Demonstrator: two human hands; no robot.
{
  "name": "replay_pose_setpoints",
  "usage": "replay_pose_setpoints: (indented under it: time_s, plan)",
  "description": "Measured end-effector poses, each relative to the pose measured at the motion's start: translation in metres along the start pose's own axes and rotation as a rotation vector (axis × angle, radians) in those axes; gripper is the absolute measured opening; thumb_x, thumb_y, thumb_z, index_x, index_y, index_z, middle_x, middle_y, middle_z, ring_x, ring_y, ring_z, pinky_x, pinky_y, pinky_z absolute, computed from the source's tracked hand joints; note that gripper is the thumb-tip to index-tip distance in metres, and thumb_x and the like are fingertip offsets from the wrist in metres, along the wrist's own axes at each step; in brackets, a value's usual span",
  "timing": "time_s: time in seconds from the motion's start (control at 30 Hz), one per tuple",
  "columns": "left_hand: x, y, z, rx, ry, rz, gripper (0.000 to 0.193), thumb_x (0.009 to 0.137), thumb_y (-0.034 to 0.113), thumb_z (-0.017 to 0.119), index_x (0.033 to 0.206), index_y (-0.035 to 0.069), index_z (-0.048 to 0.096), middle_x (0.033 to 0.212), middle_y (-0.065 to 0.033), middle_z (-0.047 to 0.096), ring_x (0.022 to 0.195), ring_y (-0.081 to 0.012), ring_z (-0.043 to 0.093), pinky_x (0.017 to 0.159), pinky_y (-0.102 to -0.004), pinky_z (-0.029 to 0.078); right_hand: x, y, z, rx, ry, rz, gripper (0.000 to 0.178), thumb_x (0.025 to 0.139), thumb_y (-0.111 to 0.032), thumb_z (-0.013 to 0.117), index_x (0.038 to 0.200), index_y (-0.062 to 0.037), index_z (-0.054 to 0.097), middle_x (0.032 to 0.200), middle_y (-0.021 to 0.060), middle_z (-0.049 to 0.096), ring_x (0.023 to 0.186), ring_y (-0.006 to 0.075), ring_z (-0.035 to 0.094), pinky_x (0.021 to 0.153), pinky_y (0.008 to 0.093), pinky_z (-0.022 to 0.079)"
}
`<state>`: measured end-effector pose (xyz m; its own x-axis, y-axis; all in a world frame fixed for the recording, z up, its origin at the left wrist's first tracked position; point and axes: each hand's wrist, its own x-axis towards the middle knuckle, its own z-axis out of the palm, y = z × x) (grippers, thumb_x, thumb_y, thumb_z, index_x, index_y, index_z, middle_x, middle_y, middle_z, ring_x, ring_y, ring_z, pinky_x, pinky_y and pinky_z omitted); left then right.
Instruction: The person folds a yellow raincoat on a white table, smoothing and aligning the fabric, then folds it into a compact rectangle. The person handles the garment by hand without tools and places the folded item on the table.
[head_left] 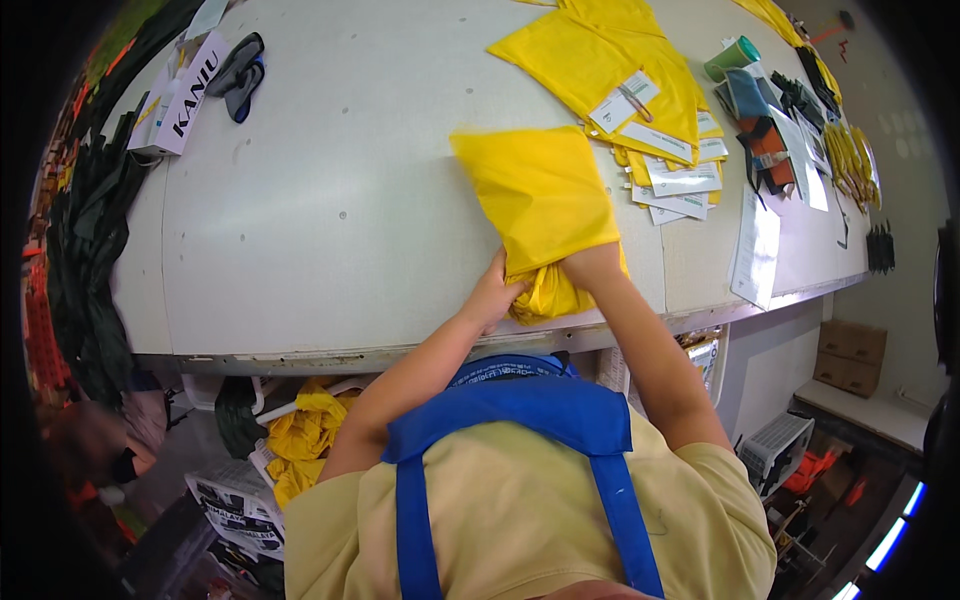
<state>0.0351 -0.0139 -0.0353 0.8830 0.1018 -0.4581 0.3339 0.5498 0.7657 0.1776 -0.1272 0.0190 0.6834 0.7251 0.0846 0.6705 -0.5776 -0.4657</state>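
A yellow fabric pouch (pixel 540 190) lies over the table's near edge, with crumpled yellow cloth (pixel 548 293) bunched at its near end. My left hand (pixel 490 295) grips the pouch's near left side, its fingers partly under the cloth. My right hand (pixel 592 265) reaches into the pouch's opening, so its fingers are hidden. Just beyond, to the right, flat yellow fabric pieces (pixel 625 60) lie in a pile with white printed cards (pixel 682 180) on and beside them.
A white box (pixel 180 100) and grey-black scissors-like items (pixel 240 78) sit at the far left. Dark green cloth (pixel 95 230) hangs over the left end. On the right are a green roll (pixel 732 60), papers (pixel 757 245) and an orange-black case (pixel 768 150). Yellow cloth (pixel 305 435) fills a crate below.
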Motion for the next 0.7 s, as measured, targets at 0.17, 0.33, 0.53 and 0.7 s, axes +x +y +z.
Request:
replay_pose_setpoints:
  time_s: [0.17,0.33,0.53,0.7]
  plan:
    - [-0.01,0.015,0.002,-0.197,-0.039,-0.042,0.076,0.079,-0.002,0.057,0.144,0.01,0.018,0.137,-0.0106,0.038,0.127,-0.0231,0.037,0.105,-0.0366,0.031,0.001,-0.014,0.042,-0.148,-0.043,-0.174,0.055,0.087,-0.043,0.049,0.134,-0.0147,0.044,0.14,0.0101,0.041,0.13,0.0301,0.034,0.109,0.0452,0.022]
    - [0.0,-0.014,-0.005,-0.194,0.12,0.066,0.076,0.081,0.0,0.059,0.143,0.011,0.017,0.137,-0.0101,0.038,0.128,-0.0233,0.037,0.105,-0.0371,0.033,0.029,-0.026,0.048,-0.224,-0.114,-0.259,0.061,0.088,-0.047,0.047,0.14,-0.017,0.036,0.145,0.0081,0.034,0.134,0.0283,0.028,0.111,0.0445,0.019]
    - [-0.001,-0.011,0.002,-0.211,0.264,0.049,0.075,0.08,-0.001,0.057,0.143,0.012,0.018,0.135,-0.0089,0.04,0.127,-0.0231,0.038,0.104,-0.0362,0.033,0.035,0.051,0.055,0.017,-0.299,-0.167,0.06,0.091,-0.045,0.046,0.141,-0.0154,0.033,0.146,0.0075,0.034,0.134,0.0282,0.029,0.111,0.041,0.019]
    - [0.007,-0.002,-0.016,-0.086,0.097,-0.032,0.074,0.081,0.001,0.057,0.143,0.011,0.018,0.136,-0.0085,0.04,0.127,-0.0234,0.039,0.103,-0.0354,0.035,0.031,0.01,0.085,-0.155,-0.135,-0.129,0.066,0.088,-0.053,0.046,0.141,-0.0162,0.034,0.146,0.0077,0.033,0.136,0.0278,0.026,0.112,0.0416,0.017]
